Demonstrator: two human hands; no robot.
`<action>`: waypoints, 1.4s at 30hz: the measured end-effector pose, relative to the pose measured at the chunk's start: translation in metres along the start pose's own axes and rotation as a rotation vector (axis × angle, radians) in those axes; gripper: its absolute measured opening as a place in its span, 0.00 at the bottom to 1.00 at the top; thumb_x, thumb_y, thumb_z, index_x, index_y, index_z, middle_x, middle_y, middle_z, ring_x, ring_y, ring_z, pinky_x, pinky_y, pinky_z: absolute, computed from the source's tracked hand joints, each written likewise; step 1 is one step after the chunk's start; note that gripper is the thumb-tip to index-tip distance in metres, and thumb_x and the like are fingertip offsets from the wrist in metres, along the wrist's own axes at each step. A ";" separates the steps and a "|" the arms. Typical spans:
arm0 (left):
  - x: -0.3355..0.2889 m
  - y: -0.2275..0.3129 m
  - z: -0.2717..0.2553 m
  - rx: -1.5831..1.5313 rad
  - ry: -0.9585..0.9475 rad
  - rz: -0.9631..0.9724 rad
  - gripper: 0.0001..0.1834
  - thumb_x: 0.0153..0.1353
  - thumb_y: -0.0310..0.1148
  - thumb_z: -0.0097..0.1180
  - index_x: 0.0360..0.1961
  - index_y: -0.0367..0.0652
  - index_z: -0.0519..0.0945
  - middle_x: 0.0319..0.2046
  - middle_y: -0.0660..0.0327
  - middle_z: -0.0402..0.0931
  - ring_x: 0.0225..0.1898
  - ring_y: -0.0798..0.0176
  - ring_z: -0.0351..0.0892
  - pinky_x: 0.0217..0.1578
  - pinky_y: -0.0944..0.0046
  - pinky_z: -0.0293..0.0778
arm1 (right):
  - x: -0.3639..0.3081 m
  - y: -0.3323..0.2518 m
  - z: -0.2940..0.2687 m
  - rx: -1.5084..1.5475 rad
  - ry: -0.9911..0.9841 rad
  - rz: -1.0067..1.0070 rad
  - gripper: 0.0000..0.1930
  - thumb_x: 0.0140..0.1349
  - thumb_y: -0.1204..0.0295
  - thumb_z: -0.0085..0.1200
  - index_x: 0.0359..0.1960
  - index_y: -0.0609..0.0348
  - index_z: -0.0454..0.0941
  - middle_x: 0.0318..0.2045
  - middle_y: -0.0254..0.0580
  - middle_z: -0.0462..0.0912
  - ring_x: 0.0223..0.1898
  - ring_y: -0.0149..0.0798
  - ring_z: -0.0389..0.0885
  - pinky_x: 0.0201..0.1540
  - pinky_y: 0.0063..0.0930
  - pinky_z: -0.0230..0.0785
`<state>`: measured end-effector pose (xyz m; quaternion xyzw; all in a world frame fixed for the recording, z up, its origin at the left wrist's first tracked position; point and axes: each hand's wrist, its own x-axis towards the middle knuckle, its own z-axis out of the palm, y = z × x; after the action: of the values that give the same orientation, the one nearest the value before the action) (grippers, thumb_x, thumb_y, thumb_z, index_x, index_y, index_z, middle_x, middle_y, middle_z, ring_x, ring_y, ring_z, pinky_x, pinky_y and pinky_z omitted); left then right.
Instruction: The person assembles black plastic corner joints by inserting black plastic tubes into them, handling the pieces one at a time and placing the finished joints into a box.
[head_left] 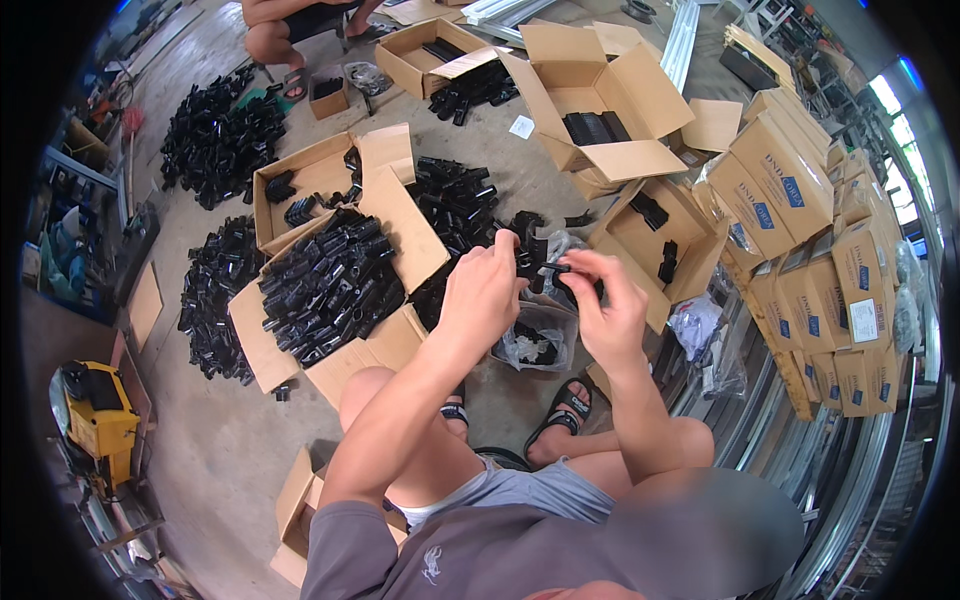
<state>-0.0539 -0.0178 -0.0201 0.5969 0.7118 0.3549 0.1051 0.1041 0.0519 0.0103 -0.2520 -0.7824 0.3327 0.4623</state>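
Note:
My left hand (482,287) is closed, its back toward me, with the index finger and thumb curled forward. Dark parts show just beyond its fingertips, but I cannot tell which of them it grips. Close beside it, my right hand (608,300) pinches a small slim black piece (554,267) between thumb and fingers, its end pointing at the left hand. Below both hands stands a small container (568,345) lined with clear plastic and holding black bits. A heap of black plastic parts (330,285) fills an open carton to the left.
More black heaps lie on the floor, one at the far left (222,135). Open cartons stand ahead (655,100) and at right (690,220). Stacked closed cartons (770,180) and long metal profiles (780,440) line the right. Another person's leg (268,45) shows at the back.

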 end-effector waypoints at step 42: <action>-0.006 0.019 -0.013 -0.213 -0.043 -0.159 0.23 0.56 0.30 0.65 0.49 0.39 0.67 0.39 0.43 0.82 0.42 0.39 0.82 0.41 0.50 0.77 | -0.007 0.024 -0.002 -0.497 0.024 -0.356 0.12 0.63 0.72 0.57 0.48 0.58 0.82 0.52 0.50 0.80 0.56 0.49 0.77 0.57 0.40 0.68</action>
<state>-0.0454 -0.0279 -0.0001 0.5317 0.7128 0.4059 0.2110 0.1107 0.0632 -0.0112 -0.2204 -0.8661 0.0418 0.4467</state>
